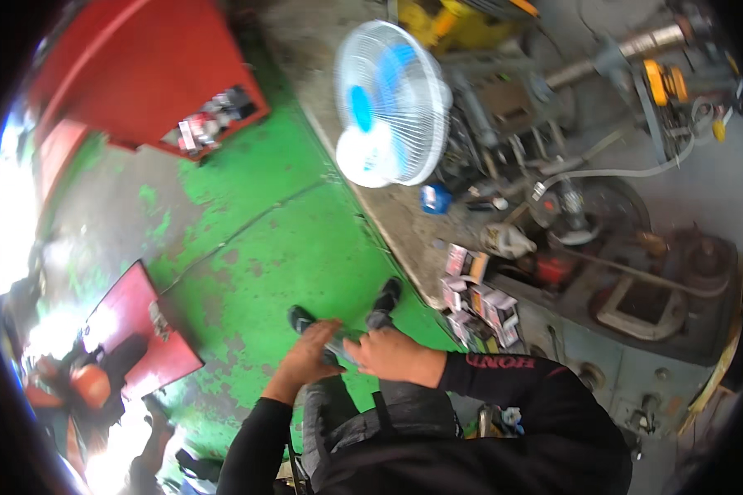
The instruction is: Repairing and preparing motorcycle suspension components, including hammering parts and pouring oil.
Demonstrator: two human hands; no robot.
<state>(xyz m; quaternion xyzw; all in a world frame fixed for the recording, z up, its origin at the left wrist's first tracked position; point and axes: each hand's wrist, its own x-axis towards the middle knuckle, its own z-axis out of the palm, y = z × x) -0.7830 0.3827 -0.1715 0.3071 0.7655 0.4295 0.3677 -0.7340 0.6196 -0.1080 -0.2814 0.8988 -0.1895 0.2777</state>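
While I watched through the head camera, the scene ran from a red cabinet at the far left, across the worn green floor, to a cluttered workbench on the right. A white fan with blue blades stood at the bench's near edge, and small boxes were stacked below it.

My left hand sat low in the middle of the picture, fingers curled together and reaching rightward. My right hand was just beside it, knuckles up and fingers closed. Between them I could make out a small greyish object, touched by both hands; it was too blurred for me to say what it was or which hand truly gripped it. I judged that its long axis ran roughly left to right, from one palm into the other, so it lay to the right of my left hand and to the left of my right. Neither hand was clearly nearer; they met over it. My two dark shoes showed on the floor just beyond the hands.
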